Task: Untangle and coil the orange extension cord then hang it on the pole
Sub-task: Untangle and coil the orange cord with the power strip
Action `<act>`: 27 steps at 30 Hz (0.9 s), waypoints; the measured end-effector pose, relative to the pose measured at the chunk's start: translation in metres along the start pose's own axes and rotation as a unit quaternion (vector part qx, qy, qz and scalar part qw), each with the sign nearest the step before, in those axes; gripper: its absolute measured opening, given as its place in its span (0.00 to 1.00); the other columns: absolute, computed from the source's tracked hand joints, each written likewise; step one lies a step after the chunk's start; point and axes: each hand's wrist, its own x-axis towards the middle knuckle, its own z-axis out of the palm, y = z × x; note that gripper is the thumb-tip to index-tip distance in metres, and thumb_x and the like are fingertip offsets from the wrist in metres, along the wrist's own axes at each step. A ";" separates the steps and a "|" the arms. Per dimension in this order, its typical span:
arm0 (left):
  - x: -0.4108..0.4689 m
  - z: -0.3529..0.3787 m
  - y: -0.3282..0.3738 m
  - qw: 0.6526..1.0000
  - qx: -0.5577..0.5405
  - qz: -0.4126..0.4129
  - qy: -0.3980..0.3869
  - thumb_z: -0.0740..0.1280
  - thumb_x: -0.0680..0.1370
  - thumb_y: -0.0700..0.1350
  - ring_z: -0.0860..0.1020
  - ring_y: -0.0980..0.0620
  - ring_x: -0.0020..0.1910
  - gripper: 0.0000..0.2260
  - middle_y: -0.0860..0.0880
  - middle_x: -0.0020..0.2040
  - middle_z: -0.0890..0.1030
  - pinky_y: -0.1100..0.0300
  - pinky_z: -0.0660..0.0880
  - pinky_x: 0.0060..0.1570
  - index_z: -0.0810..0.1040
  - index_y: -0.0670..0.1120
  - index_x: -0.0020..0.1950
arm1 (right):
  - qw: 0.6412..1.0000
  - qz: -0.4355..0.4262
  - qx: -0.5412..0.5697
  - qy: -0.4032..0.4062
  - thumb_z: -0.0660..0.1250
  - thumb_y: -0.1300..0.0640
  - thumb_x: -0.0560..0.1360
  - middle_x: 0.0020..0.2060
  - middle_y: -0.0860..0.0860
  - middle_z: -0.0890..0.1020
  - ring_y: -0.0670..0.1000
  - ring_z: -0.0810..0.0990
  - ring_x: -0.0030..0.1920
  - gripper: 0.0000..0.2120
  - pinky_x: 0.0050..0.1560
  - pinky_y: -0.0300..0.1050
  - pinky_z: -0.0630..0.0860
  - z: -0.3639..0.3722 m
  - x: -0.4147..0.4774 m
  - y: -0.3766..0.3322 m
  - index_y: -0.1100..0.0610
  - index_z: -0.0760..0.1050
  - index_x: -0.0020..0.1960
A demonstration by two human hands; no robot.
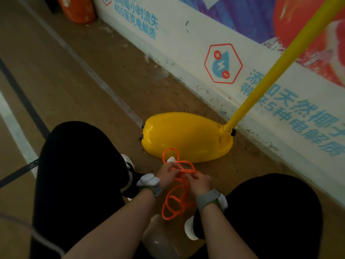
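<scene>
Grip: my left hand (167,175) and right hand (201,184) both pinched the orange extension cord (186,171), where a hard pull, I judged, could tighten its tangle.

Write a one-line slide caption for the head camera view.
Left hand and right hand grip the tangled orange extension cord beside the yellow pole base.

The yellow base (186,137) looks like glossy moulded plastic, and the pole (280,66) smooth. The orange cord (176,202) seems rubbery and slick. The floor (74,81) is matt and scuffed.
</scene>
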 end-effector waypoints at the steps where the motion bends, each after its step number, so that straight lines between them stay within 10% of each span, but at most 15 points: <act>1: 0.002 0.001 -0.005 1.000 -0.006 -0.013 0.016 0.61 0.78 0.36 0.76 0.54 0.42 0.05 0.43 0.47 0.77 0.71 0.74 0.39 0.74 0.44 0.46 | 1.000 0.013 0.025 -0.005 0.68 0.43 0.71 0.51 0.59 0.81 0.57 0.80 0.50 0.15 0.54 0.44 0.76 0.006 0.001 0.004 0.54 0.84 0.47; 5: 0.003 -0.002 -0.013 0.986 -0.077 -0.085 0.122 0.58 0.81 0.38 0.79 0.43 0.42 0.04 0.42 0.45 0.77 0.56 0.78 0.39 0.72 0.45 0.50 | 0.992 0.035 0.117 -0.021 0.67 0.41 0.67 0.43 0.58 0.85 0.61 0.81 0.51 0.16 0.57 0.57 0.76 0.028 0.029 0.023 0.50 0.79 0.26; 8: -0.001 0.004 -0.011 0.983 -0.066 -0.074 0.154 0.59 0.80 0.35 0.78 0.58 0.28 0.06 0.44 0.40 0.75 0.65 0.72 0.27 0.68 0.42 0.56 | 0.967 0.078 0.242 -0.023 0.68 0.50 0.67 0.38 0.58 0.85 0.56 0.83 0.41 0.14 0.50 0.51 0.80 0.009 0.008 -0.002 0.57 0.79 0.29; 11: 0.003 -0.003 -0.021 0.959 -0.082 -0.094 0.256 0.65 0.78 0.36 0.75 0.45 0.47 0.20 0.40 0.50 0.72 0.59 0.66 0.43 0.64 0.39 0.68 | 0.915 0.121 0.383 -0.051 0.62 0.59 0.73 0.31 0.57 0.83 0.53 0.81 0.32 0.10 0.38 0.42 0.78 -0.002 -0.003 -0.009 0.60 0.79 0.37; 16: 0.011 -0.010 -0.036 0.985 -0.066 -0.129 0.090 0.67 0.76 0.38 0.76 0.48 0.35 0.06 0.37 0.46 0.77 0.55 0.74 0.38 0.76 0.35 0.49 | 0.874 0.127 0.465 -0.056 0.56 0.59 0.76 0.22 0.54 0.79 0.51 0.79 0.23 0.19 0.36 0.45 0.76 -0.012 0.002 -0.007 0.59 0.75 0.29; 20: 0.003 0.005 -0.022 0.992 -0.112 -0.027 0.052 0.76 0.69 0.44 0.80 0.47 0.42 0.28 0.43 0.47 0.79 0.49 0.80 0.43 0.65 0.44 0.63 | 0.872 0.126 0.466 -0.082 0.57 0.60 0.76 0.16 0.50 0.73 0.47 0.73 0.18 0.27 0.25 0.37 0.70 -0.012 -0.002 -0.010 0.56 0.72 0.18; 27: -0.001 -0.002 -0.012 0.991 -0.101 0.017 0.081 0.74 0.68 0.45 0.76 0.51 0.41 0.18 0.47 0.40 0.77 0.70 0.72 0.35 0.74 0.41 0.52 | 0.889 0.135 0.423 -0.114 0.60 0.56 0.75 0.24 0.53 0.80 0.52 0.78 0.27 0.17 0.36 0.44 0.74 -0.003 -0.004 -0.003 0.57 0.78 0.30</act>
